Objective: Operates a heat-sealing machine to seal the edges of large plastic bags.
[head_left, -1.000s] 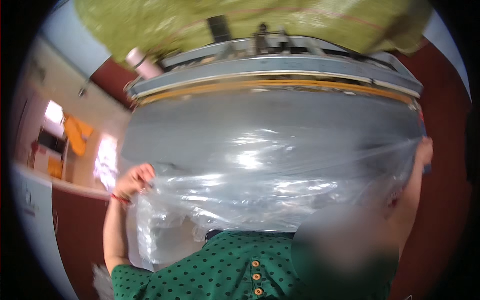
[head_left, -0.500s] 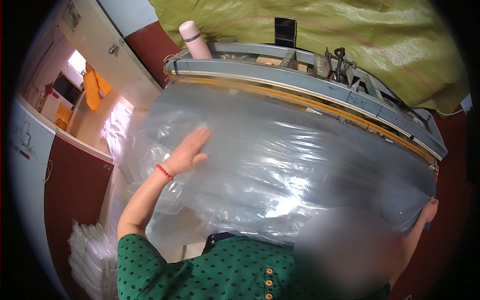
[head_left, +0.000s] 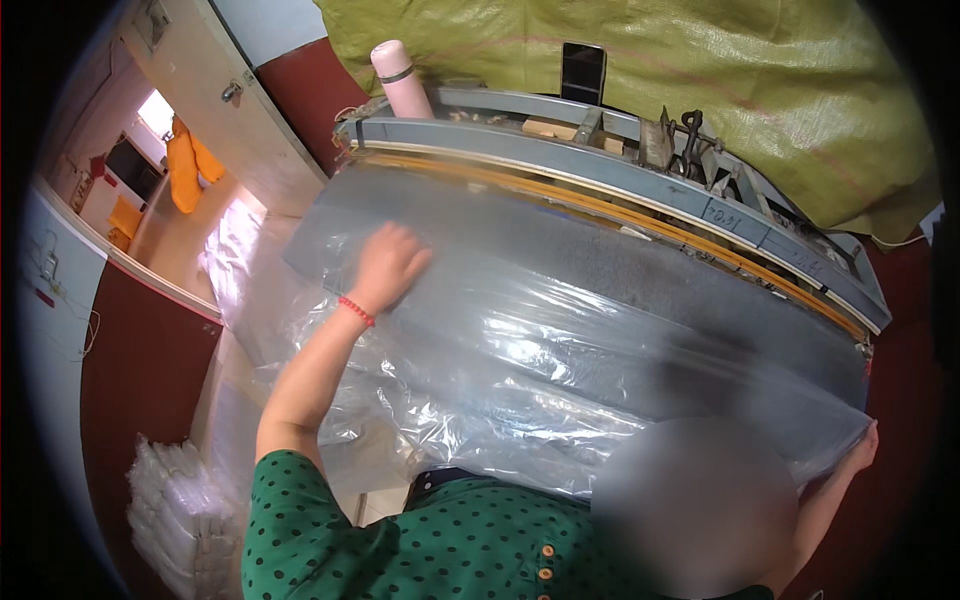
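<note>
A wide sheet of clear plastic film (head_left: 540,350) lies across a grey worktop, shiny and wrinkled on the side nearer my body. My left hand (head_left: 392,265), with a red bead bracelet at the wrist, rests on the film at the left of the worktop. Its fingers are curled down and appear closed on the film, though the fingertips are hidden. At the far right, my right hand (head_left: 862,450) grips the corner of the film. Between the hands the film's far edge runs fairly straight and slanting.
Behind the worktop runs a long grey metal frame (head_left: 600,160) with yellow strips. A pink bottle (head_left: 402,80), a phone (head_left: 583,72) and a dark metal tool (head_left: 690,140) are on or behind it. Stacked clear bags (head_left: 185,520) stand at lower left, below an open door (head_left: 225,120).
My left hand has gone from flat, outstretched fingers to curled ones. The film has shifted toward my body, baring more grey worktop. My right hand has dropped slightly.
</note>
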`<action>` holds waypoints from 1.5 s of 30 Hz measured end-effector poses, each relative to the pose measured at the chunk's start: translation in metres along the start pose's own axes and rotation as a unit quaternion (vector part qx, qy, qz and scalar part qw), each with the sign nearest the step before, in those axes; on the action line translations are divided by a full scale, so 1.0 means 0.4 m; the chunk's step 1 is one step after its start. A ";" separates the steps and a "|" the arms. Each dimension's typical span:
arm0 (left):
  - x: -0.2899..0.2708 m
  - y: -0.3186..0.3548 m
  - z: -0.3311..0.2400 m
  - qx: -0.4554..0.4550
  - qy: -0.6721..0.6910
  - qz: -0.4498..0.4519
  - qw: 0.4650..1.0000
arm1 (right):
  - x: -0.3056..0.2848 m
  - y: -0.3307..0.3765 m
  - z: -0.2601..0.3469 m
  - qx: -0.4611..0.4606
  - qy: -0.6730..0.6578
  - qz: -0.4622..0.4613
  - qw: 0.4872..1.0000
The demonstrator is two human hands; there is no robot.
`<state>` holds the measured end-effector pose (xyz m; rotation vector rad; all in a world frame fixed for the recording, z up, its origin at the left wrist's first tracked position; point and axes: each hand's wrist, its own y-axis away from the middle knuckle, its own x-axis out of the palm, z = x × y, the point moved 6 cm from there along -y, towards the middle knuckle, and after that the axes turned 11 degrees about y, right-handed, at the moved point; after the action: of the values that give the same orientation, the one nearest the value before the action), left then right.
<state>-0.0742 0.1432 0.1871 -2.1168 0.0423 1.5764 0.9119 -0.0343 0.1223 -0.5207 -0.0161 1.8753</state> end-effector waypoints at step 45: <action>0.149 -0.197 0.431 -0.259 0.545 -0.375 0.704 | 0.460 0.116 0.291 -0.080 -0.094 -0.114 0.986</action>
<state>-0.1836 0.2978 0.1263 -2.6312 -0.8326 -0.2966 0.7791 0.1417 0.1517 -0.4292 -0.3398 1.7002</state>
